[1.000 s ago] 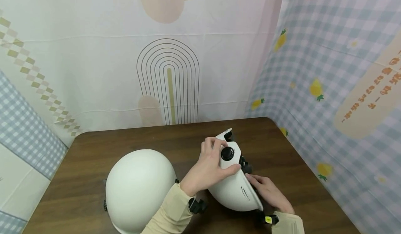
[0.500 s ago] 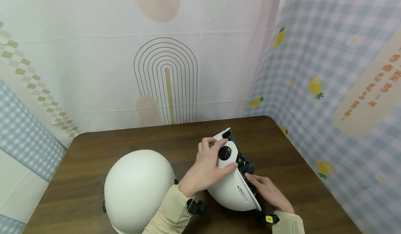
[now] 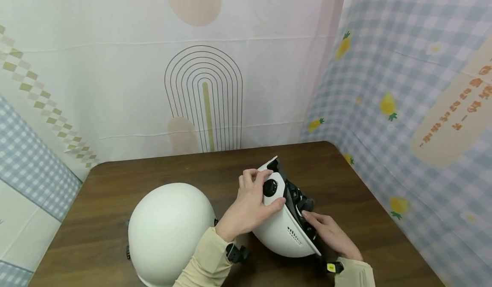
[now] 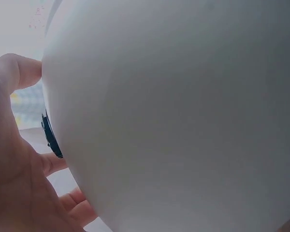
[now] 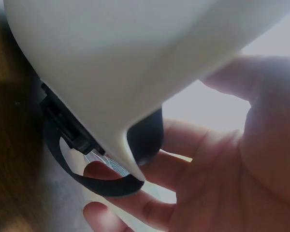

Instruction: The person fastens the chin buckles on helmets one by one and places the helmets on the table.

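A white helmet (image 3: 274, 231) lies tilted on its side at the table's right half, its black-lined opening turned toward the right. My left hand (image 3: 250, 206) grips its near side, thumb and fingers spread around a round black knob (image 3: 270, 188). At the opening, my right hand (image 3: 332, 235) holds the lower rim, thumb by the black lining (image 3: 301, 203). In the right wrist view, fingers (image 5: 171, 169) reach behind the rim near a black strap (image 5: 94, 183). A second white helmet (image 3: 171, 233) sits dome up to the left, touched by neither hand.
Both helmets stand on a dark brown wooden table (image 3: 215, 174). Behind it hangs a pale patterned cloth (image 3: 127, 95), and a blue checked cloth (image 3: 369, 77) closes the right side.
The held helmet has turned and shifted slightly left with my left hand, so more of its black inside shows. My right hand stays nearly in place. The other helmet has not moved.
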`<state>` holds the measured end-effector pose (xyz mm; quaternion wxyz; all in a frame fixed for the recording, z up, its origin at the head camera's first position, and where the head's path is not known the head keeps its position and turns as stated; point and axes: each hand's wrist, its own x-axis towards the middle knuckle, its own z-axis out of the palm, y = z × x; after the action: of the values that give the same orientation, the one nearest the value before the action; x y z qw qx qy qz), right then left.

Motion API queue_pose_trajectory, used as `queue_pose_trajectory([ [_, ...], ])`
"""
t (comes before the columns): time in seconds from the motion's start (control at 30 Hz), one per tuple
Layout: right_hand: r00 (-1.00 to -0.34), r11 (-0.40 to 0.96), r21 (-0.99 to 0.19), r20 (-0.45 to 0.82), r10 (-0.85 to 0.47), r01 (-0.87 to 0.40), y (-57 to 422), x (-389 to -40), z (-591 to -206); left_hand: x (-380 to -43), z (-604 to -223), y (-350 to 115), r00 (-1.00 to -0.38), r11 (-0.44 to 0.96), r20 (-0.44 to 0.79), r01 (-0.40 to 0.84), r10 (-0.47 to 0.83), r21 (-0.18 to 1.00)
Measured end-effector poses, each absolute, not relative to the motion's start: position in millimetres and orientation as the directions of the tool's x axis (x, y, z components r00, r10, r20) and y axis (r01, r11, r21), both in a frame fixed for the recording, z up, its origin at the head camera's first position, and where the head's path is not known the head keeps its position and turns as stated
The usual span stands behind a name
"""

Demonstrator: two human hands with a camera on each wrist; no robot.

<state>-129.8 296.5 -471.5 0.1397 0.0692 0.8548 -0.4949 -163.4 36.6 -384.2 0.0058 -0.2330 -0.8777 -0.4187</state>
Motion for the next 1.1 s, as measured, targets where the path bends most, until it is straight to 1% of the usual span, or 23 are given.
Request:
queue_pose_trajectory([
  [0.17,-0.949,0.483,-0.831,-0.314,0.004,0.277,299,-129,-469,-164,-387,36,-0.890,0.538,0.215,0.420,0.403,0.731],
  [0.27,-0.953,0.490,-0.830,-0.303,0.003,0.266,301,-129,-466,-164,-387,35,-0.888,0.518,0.219,0.419,0.403,0.745],
  [0.77,-0.966,0.544,-0.809,-0.260,0.011,0.223,312,-128,-457,-160,-393,30,-0.907,0.493,0.138,0.339,0.399,0.801],
  [1.1,-0.969,0.563,-0.796,-0.244,0.037,0.222,314,-128,-450,-157,-398,28,-0.909,0.484,0.129,0.327,0.397,0.812],
])
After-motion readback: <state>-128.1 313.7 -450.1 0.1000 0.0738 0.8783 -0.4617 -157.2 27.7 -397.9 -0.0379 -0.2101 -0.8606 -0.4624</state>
